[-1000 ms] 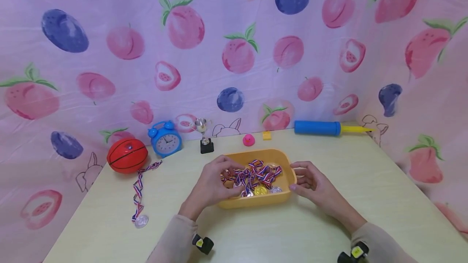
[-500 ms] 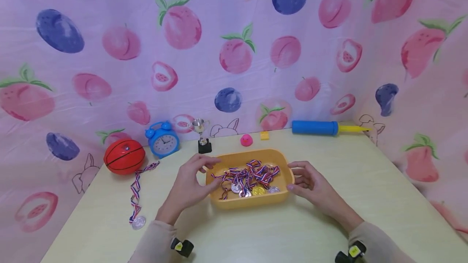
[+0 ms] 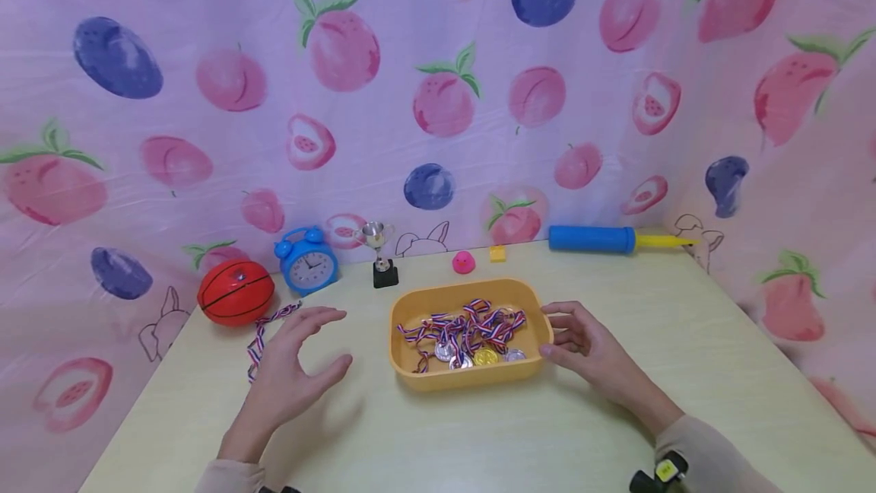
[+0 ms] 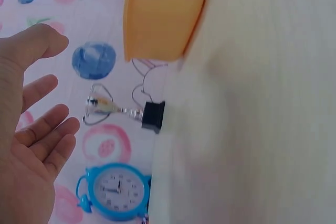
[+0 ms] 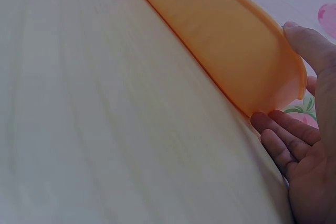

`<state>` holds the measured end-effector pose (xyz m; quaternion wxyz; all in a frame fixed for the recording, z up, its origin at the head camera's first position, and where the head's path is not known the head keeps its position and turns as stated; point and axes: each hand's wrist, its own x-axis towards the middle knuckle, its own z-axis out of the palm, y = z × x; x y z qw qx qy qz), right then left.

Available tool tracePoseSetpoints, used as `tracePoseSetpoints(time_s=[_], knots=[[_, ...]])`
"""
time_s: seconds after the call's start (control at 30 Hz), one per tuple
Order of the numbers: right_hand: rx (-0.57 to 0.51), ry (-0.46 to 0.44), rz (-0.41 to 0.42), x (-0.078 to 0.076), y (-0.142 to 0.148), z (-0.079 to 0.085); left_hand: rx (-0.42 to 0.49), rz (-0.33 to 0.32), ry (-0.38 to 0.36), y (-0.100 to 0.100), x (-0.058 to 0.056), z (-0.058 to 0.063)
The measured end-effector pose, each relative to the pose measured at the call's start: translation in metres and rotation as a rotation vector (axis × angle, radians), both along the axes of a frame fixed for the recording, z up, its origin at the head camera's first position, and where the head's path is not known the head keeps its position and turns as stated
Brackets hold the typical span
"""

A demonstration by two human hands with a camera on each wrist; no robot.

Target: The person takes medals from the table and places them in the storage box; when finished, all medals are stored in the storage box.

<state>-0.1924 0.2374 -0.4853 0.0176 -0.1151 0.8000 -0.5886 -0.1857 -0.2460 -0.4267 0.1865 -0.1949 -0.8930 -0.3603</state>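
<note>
A yellow plastic basin (image 3: pixel 465 381) stands mid-table. Inside lie several medals with tangled red, white and blue ribbons (image 3: pixel 489 326), among them a gold medal (image 3: pixel 485 357) and a silver medal (image 3: pixel 443 351). My right hand (image 3: pixel 595 352) rests at the basin's right end; in the right wrist view its thumb touches the rim and its relaxed fingers lie by the end wall. Left of the basin, my left hand (image 3: pixel 290 375) hovers over the table, thumb and fingers spread with nothing between them. Behind it a medal ribbon (image 3: pixel 257 345) shows partly on the table; its lower end is hidden.
Along the back stand a small red basketball (image 3: pixel 236 293), a blue alarm clock (image 3: pixel 307 261), a silver trophy (image 3: pixel 376 249), a pink toy duck (image 3: pixel 463 262), a yellow block (image 3: pixel 497 253) and a blue hand pump (image 3: pixel 591 240). A fruit-print cloth (image 3: pixel 383 151) hangs behind.
My left hand has drawn out of the basin and moved left, now in front of the lone medal on the table. My right hand has stayed at the basin's right end.
</note>
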Motion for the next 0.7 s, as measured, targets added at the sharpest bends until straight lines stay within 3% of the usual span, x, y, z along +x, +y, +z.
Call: tracePoseSetpoints(time_s=[0.3,0.47,0.57,0.7], knots=[[0.003,-0.005,-0.004,0.0,0.0,0.001,-0.044,0.105,0.033,-0.038,0.021,-0.014],[0.011,-0.006,-0.005,0.0,0.001,0.001,-0.047,0.17,-0.008,-0.055,0.029,-0.027],[0.011,-0.005,-0.003,0.0,0.001,0.001,-0.051,0.185,-0.04,-0.062,0.031,-0.032],[0.008,-0.008,-0.004,0.0,0.0,0.0,-0.058,0.183,-0.027,-0.07,0.033,-0.036]])
